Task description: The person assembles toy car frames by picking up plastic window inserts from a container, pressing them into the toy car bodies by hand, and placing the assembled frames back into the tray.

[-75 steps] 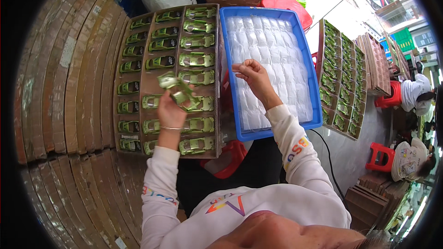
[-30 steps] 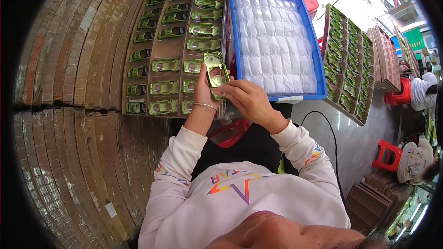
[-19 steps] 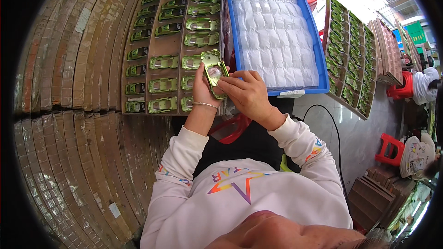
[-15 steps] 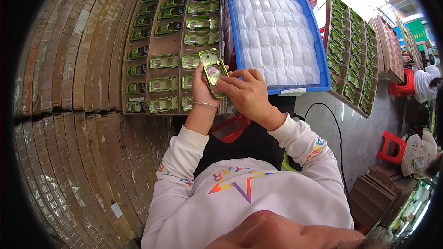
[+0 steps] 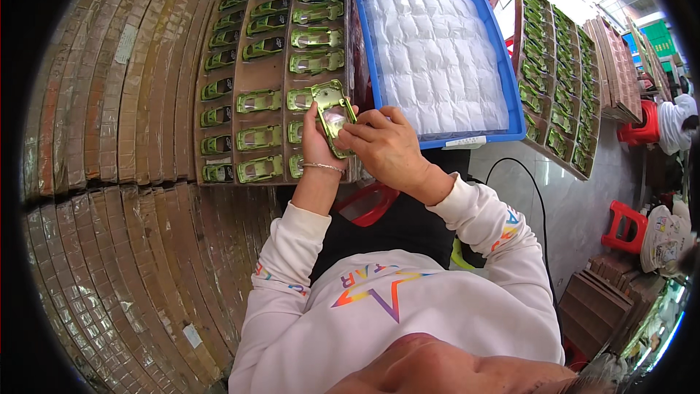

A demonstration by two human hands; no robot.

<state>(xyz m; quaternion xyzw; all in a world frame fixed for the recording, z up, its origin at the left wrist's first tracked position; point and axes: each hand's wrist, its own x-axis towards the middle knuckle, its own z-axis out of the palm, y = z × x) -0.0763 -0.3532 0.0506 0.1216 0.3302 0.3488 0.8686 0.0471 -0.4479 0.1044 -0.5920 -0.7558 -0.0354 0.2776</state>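
Note:
A light green toy car body shell point(image 5: 330, 96), its hollow inside facing up, is held tilted over the near right corner of a cardboard tray. Around its left side my left hand point(image 5: 319, 149) is closed, a thin bracelet at the wrist. My right hand point(image 5: 390, 149) has its fingers bent and pressed together against the shell's near right edge; whether they pinch something small inside is hidden. The tray point(image 5: 257, 73) has lengthwise dividers, with green car shells point(image 5: 259, 137) in the middle and right rows. Cars with dark parts point(image 5: 216, 117) fill the left row and the far middle.
Right of the tray stands a blue plastic bin point(image 5: 516, 120) with white pillow-like packets point(image 5: 437, 51). Another tray of green cars point(image 5: 558, 87) is farther right. Stacked cardboard trays point(image 5: 95, 80) wall the left side. A black cable point(image 5: 536, 197) and red stools point(image 5: 622, 225) are to the right.
The view has shifted slightly. Both hands keep their hold on the shell, and the right fingers have shifted a little along its edge.

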